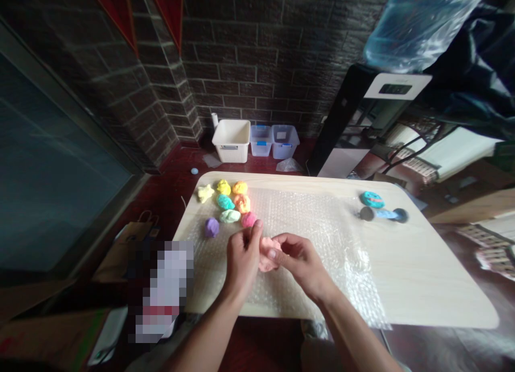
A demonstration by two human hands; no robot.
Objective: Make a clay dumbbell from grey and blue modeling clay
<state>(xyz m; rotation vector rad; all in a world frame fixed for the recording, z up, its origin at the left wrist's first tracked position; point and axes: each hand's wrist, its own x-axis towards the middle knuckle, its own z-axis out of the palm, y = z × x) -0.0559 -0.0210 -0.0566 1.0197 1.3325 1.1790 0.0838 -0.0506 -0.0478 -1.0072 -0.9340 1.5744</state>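
Note:
My left hand and my right hand pinch a flattened piece of pink modelling clay between their fingers, above a sheet of bubble wrap. The wrap lies on a pale wooden table. Several lumps of coloured clay sit beyond my left hand, the nearest a pink lump, with a purple lump to its left. Farther right lie a teal clay disc and a small blue-handled roller, both out of reach of my fingers.
A white plastic bin and two clear lidded boxes stand by the brick wall beyond the table. A small blue clay ball lies on the red floor. A paper bag and a pixelated object stand left of the table.

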